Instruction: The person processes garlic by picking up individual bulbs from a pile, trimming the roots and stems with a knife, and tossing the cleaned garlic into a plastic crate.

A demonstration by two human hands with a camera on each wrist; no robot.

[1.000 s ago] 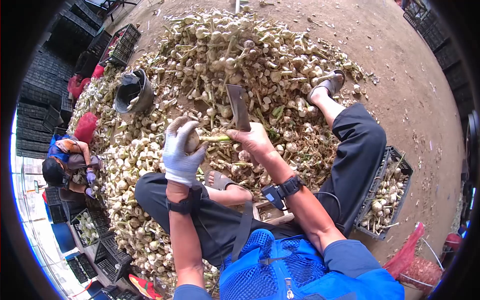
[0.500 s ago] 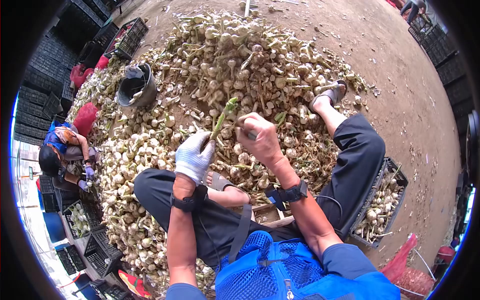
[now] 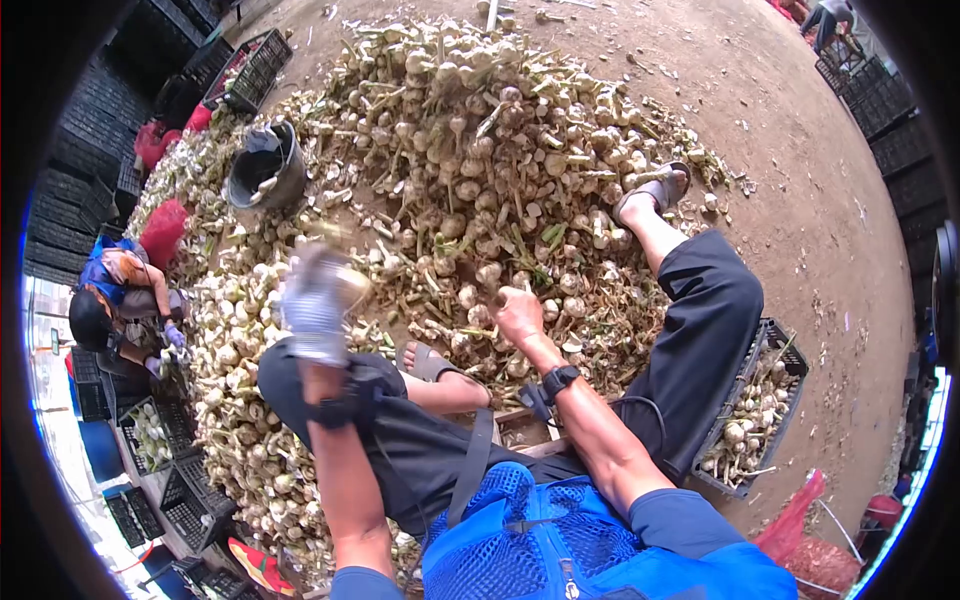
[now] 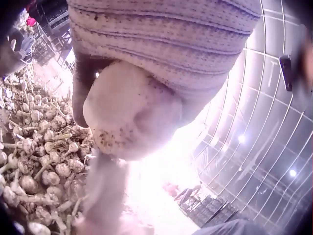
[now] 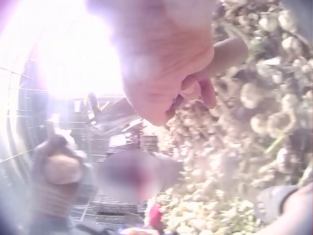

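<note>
In the head view my gloved left hand (image 3: 318, 310) is blurred over the left side of the garlic heap. It grips a garlic bulb (image 4: 129, 112), pale and dirt-specked, whose underside fills the middle of the left wrist view. A blurred grey strip (image 4: 105, 191) stretches down below that bulb. Bare-skinned, my right hand (image 3: 520, 315) curls above the heap, apart from the left. Its fingers wrap the round handle (image 5: 232, 53) of a knife in the right wrist view; in the head view the knife is hidden.
Garlic (image 3: 470, 100) with stalks lies piled in front and to the left. A dark bucket (image 3: 266, 168) stands in it. Beside the right leg is a crate (image 3: 750, 420) of garlic. Another person (image 3: 125, 290) works at the left; several black crates (image 3: 185, 505) stand nearby.
My left hand has swung left with the bulb, away from the right hand. The knife blade, upright by the stalk one second ago, no longer shows in the head view. My right hand has lowered slightly.
</note>
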